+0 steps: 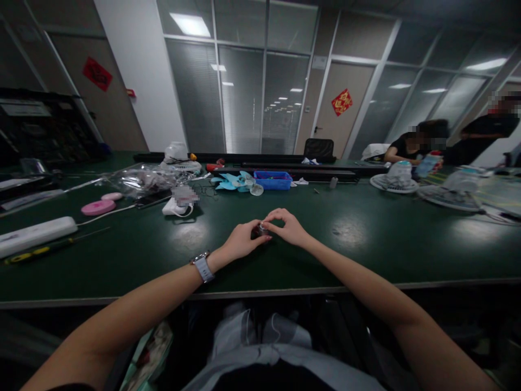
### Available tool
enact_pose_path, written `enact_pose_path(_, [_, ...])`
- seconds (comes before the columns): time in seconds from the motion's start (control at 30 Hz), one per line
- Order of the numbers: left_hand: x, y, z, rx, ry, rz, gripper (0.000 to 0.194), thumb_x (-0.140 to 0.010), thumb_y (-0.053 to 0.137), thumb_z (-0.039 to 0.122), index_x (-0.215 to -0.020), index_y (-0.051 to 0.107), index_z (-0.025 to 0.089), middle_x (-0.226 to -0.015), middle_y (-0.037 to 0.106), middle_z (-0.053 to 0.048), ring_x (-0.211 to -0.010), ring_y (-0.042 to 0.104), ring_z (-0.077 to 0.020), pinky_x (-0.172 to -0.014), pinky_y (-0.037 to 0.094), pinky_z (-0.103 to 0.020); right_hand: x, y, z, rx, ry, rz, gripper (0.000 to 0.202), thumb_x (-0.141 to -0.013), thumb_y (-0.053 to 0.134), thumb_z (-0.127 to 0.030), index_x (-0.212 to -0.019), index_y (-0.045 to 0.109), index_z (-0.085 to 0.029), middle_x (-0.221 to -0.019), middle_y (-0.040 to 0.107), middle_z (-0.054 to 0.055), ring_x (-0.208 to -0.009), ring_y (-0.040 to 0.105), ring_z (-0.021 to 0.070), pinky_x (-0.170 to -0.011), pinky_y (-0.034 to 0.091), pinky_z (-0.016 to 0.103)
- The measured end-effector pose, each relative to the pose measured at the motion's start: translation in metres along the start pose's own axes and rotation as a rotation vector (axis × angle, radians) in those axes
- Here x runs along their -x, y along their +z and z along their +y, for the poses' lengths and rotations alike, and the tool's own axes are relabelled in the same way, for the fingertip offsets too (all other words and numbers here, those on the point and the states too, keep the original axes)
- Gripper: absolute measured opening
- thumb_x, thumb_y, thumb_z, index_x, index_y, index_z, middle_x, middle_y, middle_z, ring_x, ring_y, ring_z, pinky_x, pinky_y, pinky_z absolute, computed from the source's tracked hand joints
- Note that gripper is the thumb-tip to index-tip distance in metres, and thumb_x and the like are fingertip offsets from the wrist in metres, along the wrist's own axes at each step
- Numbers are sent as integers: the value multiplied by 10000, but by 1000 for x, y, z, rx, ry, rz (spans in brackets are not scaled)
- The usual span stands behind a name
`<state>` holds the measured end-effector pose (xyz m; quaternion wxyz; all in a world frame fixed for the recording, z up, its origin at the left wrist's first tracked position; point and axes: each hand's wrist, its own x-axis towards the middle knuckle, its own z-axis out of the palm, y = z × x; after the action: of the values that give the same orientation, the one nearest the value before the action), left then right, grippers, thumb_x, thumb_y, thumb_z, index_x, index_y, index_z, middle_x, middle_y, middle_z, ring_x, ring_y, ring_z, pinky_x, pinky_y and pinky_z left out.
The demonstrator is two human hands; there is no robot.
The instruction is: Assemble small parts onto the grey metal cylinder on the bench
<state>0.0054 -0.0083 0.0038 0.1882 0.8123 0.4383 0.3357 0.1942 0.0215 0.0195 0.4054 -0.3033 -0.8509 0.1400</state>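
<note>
A small metallic part (262, 230) rests low over the green table (228, 277), between my two hands. My left hand (244, 239) is closed around its left side, thumb along the near side. From the right, my right hand (287, 227) has its thumb and index finger pinched at the top of the same part. Fingers cover much of it, so its exact shape is hard to tell. A grey watch (202, 267) is on my left wrist.
Beyond my hands are a blue bin (272, 180), light-blue fan blades (234, 182) and a white device (178, 207). A power strip (36, 235), pink discs (98, 207) and a screwdriver (40, 251) lie left. Two people are at the right, near fan parts (394, 182).
</note>
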Motion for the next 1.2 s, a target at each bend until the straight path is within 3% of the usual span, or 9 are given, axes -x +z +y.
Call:
enact_pose_path(0.23, [0, 0, 3, -3, -12, 10, 425, -784, 621, 494, -1093, 614, 202, -875, 706, -29, -753, 650, -178, -654, 472, -266, -3, -11, 18, -28, 41, 72, 185, -839, 629, -369, -917, 732, -236, -920, 670, 41, -943, 584, 191, -899, 405, 373])
enact_pose_path(0.4, [1, -1, 4, 3, -6, 13, 395, -782, 631, 476, -1078, 628, 214, -866, 705, -17, -752, 650, -171, -655, 477, -259, 8, -25, 50, 141, 99, -214, 200, -794, 662, -446, -925, 744, -319, -1094, 626, 41, -1101, 489, 250, -997, 318, 480])
enact_pose_path(0.53, [1, -1, 4, -4, -18, 15, 399, -785, 632, 462, -1097, 624, 215, -923, 706, -29, -790, 652, -177, -674, 485, -259, 11, -24, 58, 217, 146, -419, 242, -776, 644, -528, -937, 739, -374, -1243, 564, 29, -1189, 417, 301, -1011, 271, 554])
enact_pose_path(0.7, [0, 1, 0, 6, -12, 4, 402, -788, 625, 473, -1099, 621, 220, -923, 705, -30, -801, 654, -180, -690, 493, -264, 10, -23, 58, 198, 157, -483, 443, -687, 689, -597, -1084, 681, -400, -1350, 500, 19, -1272, 352, 330, -1045, 243, 563])
enact_pose_path(0.8, [-2, 2, -1, 8, -21, 6, 406, -780, 641, 456, -1107, 617, 218, -941, 707, -29, -813, 656, -181, -701, 495, -266, 10, -24, 55, 212, 167, -500, 357, -711, 670, -592, -999, 719, -387, -1363, 494, 9, -1280, 346, 337, -1041, 240, 573])
enact_pose_path(0.9, [-1, 1, 0, 13, -19, 10, 403, -779, 643, 451, -1106, 619, 217, -945, 708, -27, -818, 657, -180, -703, 492, -264, 9, -24, 51, 223, 179, -446, 263, -743, 668, -540, -923, 743, -364, -1296, 559, 10, -1238, 396, 330, -1020, 265, 573])
enact_pose_path(1.1, [0, -1, 4, -1, -13, 10, 439, -778, 625, 505, -1109, 619, 217, -896, 704, -28, -778, 648, -183, -668, 478, -267, -1, -20, 28, 70, 134, -40, 181, -828, 631, -385, -927, 744, -284, -1032, 698, 30, -1032, 594, 213, -992, 363, 433])
enact_pose_path(1.2, [0, -1, 3, -2, -12, 4, 456, -779, 619, 515, -1108, 616, 200, -873, 697, -36, -758, 644, -184, -654, 475, -270, -3, -14, 12, 11, 86, 3, 152, -820, 652, -348, -920, 744, -280, -1015, 702, 24, -1017, 591, 204, -955, 393, 402])
